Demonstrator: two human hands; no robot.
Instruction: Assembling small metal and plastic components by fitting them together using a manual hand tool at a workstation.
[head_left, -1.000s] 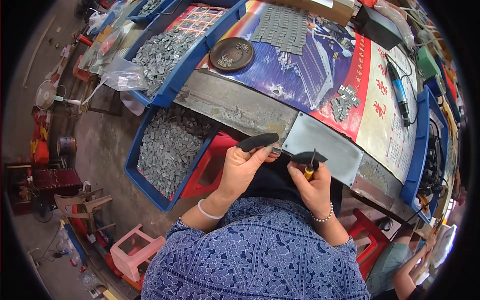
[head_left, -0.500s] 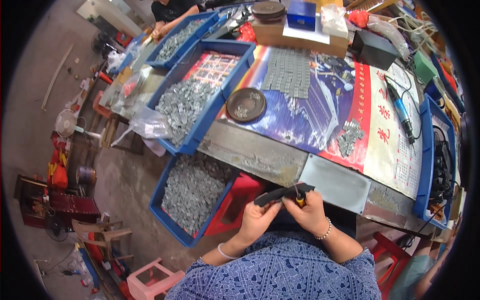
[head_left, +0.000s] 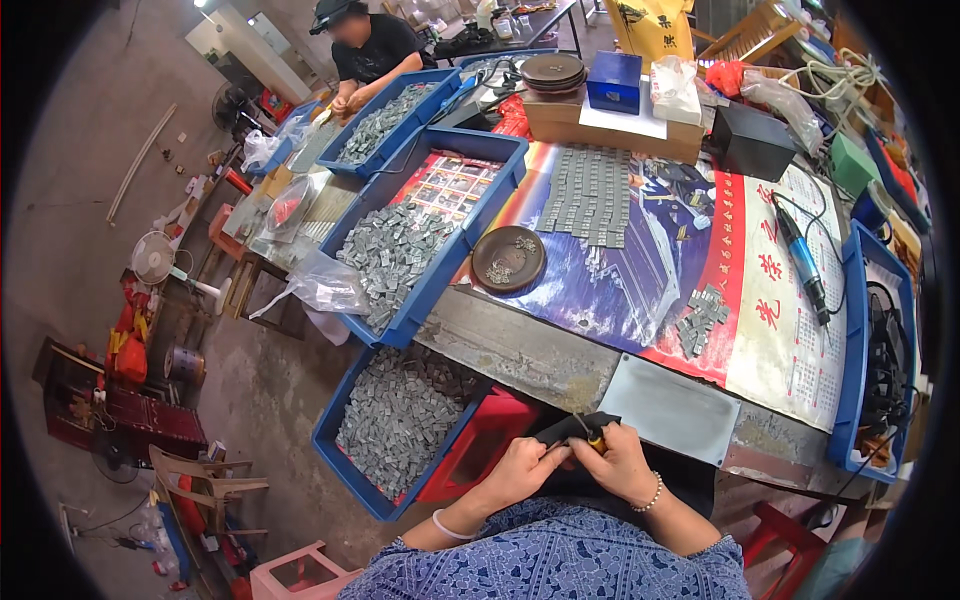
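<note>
I see both hands working low in the frame, close to the body and just in front of the table edge point(head_left: 520, 350). My left hand point(head_left: 522, 468) is closed around a black part point(head_left: 572, 428), gripping it from the left and underneath. My right hand point(head_left: 620, 464) is closed on a small yellow-handled tool point(head_left: 594, 440), whose tip meets the black part between the two hands. The hands are touching or nearly so; I cannot tell which. There is a white band on the left wrist and a bead bracelet point(head_left: 652, 496) on the right.

Below the table to my left, a blue bin point(head_left: 350, 480) full of small grey metal pieces sits on the floor beside a red stool point(head_left: 480, 450). On the table, a second blue bin point(head_left: 440, 270) holds more grey pieces, with a clear plastic bag point(head_left: 325, 285) hanging at its left. A round dark dish point(head_left: 509, 258) lies just right of that bin on a colourful poster point(head_left: 700, 260), which also carries neat rows of grey pieces point(head_left: 590, 195) and a small loose pile point(head_left: 702, 318). A blue electric screwdriver point(head_left: 800, 262) lies further right. A grey metal sheet point(head_left: 672, 408) rests at the table edge, just beyond my right hand. At the far end another person point(head_left: 370, 50) sits by a third blue bin
</note>
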